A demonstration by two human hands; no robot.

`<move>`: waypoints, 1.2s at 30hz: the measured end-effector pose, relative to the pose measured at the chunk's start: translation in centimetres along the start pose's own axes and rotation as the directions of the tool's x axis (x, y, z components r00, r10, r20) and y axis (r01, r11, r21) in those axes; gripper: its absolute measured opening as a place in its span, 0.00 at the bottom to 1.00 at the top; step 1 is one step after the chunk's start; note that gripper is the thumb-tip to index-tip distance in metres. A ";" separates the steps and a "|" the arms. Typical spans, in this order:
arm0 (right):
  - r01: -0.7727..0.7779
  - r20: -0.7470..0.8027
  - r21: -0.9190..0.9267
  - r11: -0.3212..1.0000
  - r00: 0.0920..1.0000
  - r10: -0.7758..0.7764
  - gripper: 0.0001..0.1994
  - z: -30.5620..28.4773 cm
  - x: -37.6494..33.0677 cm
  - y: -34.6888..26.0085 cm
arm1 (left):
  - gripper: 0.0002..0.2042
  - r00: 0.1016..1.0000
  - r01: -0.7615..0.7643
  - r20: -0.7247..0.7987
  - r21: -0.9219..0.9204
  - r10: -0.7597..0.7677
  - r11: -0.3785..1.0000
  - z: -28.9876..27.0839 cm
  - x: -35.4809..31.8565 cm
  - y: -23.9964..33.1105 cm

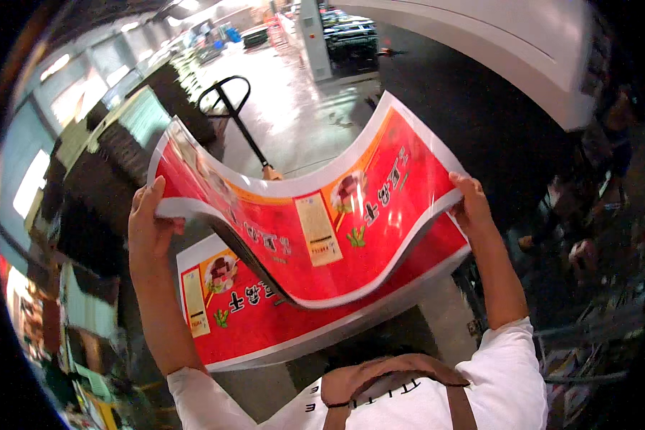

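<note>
Both hands (150,215) bare. Below them: white short-sleeved shirt (505,373), black lettering (406,388), brown apron (344,383), two straps (460,408).

Pale glossy floor (287,97), black-handled pallet jack (246,132) standing on it, stack of red printed sheets (265,326), base hidden

A pallet jack (248,138) w/ black loop handle is standing on the grey floor (288,100). At L there are tall dark stacks (118,147), and bright windows (32,183) behind. At upper R is a big white panel (509,43); nr. it, a grey post (314,43). Far in bkgd, some blue things (233,34), blurred.
</note>
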State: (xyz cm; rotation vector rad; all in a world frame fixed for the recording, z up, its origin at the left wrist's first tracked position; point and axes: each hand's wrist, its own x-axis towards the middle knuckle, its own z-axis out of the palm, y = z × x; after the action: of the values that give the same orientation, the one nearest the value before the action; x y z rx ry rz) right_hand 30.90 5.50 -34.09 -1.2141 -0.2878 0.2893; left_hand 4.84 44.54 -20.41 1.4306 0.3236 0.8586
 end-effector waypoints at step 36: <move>-0.189 -0.530 0.309 0.932 0.780 0.334 0.11 -10.6 -13.8 10.2 | 0.12 -0.158 0.057 0.754 0.652 -0.638 0.756 32.2 -5.9 -9.9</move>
State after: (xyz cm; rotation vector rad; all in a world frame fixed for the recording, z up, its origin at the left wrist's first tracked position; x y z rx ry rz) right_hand 21.35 -5.57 -47.99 -1.0428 0.4465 0.1772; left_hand 25.53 18.02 -26.31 1.8327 -0.2969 -1.0448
